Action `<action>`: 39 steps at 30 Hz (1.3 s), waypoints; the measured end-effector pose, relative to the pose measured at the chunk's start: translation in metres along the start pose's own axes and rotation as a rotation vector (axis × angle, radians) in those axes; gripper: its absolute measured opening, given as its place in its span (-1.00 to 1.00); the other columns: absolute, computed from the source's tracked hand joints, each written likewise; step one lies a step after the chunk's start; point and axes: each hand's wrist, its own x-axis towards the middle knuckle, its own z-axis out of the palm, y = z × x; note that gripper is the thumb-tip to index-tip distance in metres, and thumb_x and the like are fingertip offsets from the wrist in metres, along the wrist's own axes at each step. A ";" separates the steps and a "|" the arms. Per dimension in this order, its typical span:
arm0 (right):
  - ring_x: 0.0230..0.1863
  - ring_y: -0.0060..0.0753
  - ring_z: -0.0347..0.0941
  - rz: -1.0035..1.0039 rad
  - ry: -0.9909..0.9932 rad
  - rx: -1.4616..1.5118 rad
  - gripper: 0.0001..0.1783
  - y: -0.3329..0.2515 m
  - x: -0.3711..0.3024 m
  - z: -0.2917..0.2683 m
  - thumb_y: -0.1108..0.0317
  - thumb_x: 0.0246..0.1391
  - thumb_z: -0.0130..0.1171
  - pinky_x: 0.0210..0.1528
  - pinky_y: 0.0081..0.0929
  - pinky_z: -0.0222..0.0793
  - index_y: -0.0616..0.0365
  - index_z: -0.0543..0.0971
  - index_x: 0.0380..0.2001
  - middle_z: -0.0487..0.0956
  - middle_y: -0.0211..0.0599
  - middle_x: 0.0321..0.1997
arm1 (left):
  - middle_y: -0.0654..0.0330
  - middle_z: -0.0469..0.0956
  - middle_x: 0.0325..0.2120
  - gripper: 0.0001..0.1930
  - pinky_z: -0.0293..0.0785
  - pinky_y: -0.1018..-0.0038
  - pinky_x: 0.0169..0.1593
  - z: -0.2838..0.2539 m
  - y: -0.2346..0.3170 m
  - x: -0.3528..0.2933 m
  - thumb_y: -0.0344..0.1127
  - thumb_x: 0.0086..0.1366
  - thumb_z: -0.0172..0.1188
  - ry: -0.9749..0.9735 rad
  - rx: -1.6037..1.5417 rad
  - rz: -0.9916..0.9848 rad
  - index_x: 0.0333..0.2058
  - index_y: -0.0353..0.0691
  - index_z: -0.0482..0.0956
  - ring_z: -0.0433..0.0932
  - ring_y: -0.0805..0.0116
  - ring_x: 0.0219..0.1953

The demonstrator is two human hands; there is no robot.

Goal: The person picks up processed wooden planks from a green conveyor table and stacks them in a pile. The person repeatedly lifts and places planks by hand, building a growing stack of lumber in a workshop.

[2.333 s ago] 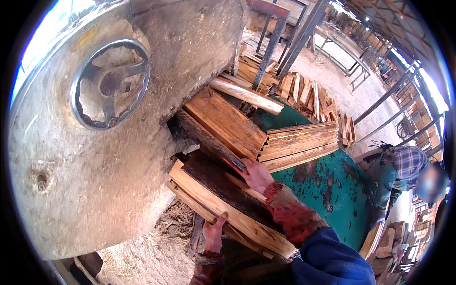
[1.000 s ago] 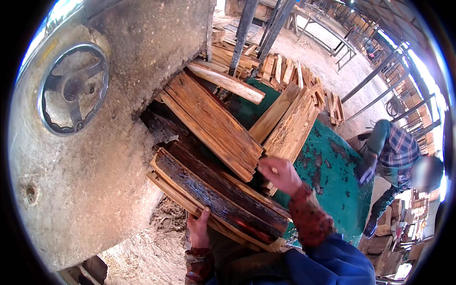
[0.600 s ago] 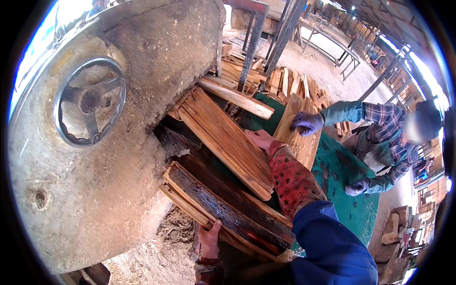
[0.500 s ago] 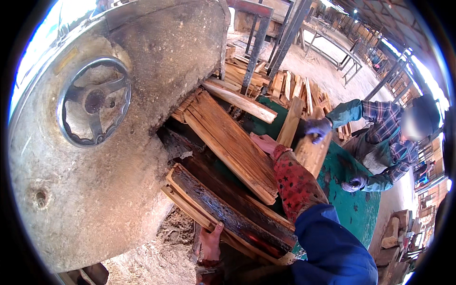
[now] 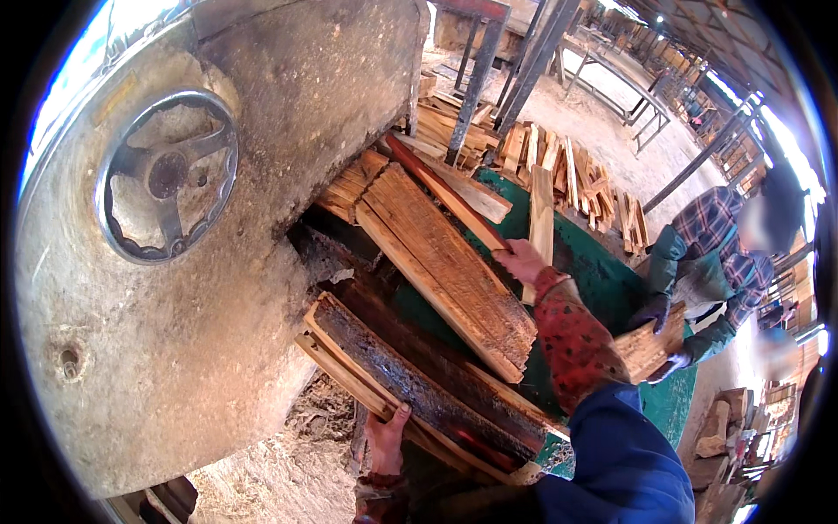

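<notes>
My left hand [image 5: 385, 444] is closed on the near edge of a dark, wet-looking wooden slab [image 5: 410, 384], its thumb on top by the pale strips along the slab's side. My right hand [image 5: 521, 260] has its fingers around the near end of a thin reddish wooden strip [image 5: 445, 194]; the undersides of the fingers are hidden. Between my hands lies a thick brown board [image 5: 445, 266], tilted across the green tabletop [image 5: 602, 262]. A pale narrow plank [image 5: 540, 218] lies just beyond my right hand.
A large rusty machine panel with a handwheel [image 5: 168, 175] stands on the left. At right, a co-worker in a plaid shirt [image 5: 698, 227] holds a short board [image 5: 650, 341] in gloved hands. Cut wood pieces [image 5: 559, 166] are stacked behind the table. Sawdust [image 5: 262, 476] covers the ground below.
My right hand has left the thick board and taken the reddish strip. The thick board has slid toward the lower right. The co-worker has drawn a board to the right. My left hand stays put.
</notes>
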 end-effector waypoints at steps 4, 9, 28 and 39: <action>-0.55 -0.30 0.51 -0.144 0.021 0.001 -0.69 -0.048 -0.063 -0.025 0.22 0.15 0.14 -0.45 -0.36 0.36 0.34 0.52 -0.32 0.54 -0.11 -0.56 | 0.14 0.49 -0.05 -0.33 0.36 0.44 0.07 0.001 0.008 -0.007 -0.25 0.10 0.42 -0.022 -0.087 0.028 0.11 -0.44 0.35 0.45 0.33 -0.05; -0.48 -0.20 0.56 -0.233 -0.033 0.094 -0.78 -0.088 -0.170 -0.016 0.40 0.19 0.03 -0.40 -0.35 0.42 0.33 0.51 -0.19 0.55 -0.10 -0.50 | 0.16 0.50 -0.08 -0.38 0.38 0.46 0.03 0.003 0.018 -0.008 -0.24 0.13 0.40 -0.045 0.004 0.029 0.08 -0.42 0.37 0.46 0.37 -0.08; 0.15 0.11 0.29 -0.331 -0.097 -0.157 -0.46 -0.094 -0.285 0.043 0.23 0.09 0.23 0.20 -0.13 0.26 0.30 0.42 0.08 0.38 0.04 0.09 | 0.16 0.54 -0.16 -0.40 0.45 0.44 -0.05 -0.003 0.000 0.001 -0.26 0.08 0.47 -0.002 -0.047 -0.026 0.03 -0.39 0.41 0.51 0.38 -0.17; 0.20 0.17 0.22 -0.422 -0.045 -0.192 -0.34 -0.101 -0.275 0.076 0.10 -0.02 0.31 0.21 0.01 0.20 0.24 0.42 0.09 0.29 0.06 0.16 | 0.17 0.54 -0.17 -0.39 0.42 0.45 -0.03 0.000 0.009 -0.005 -0.19 0.08 0.45 -0.004 0.018 0.007 0.03 -0.38 0.42 0.49 0.38 -0.15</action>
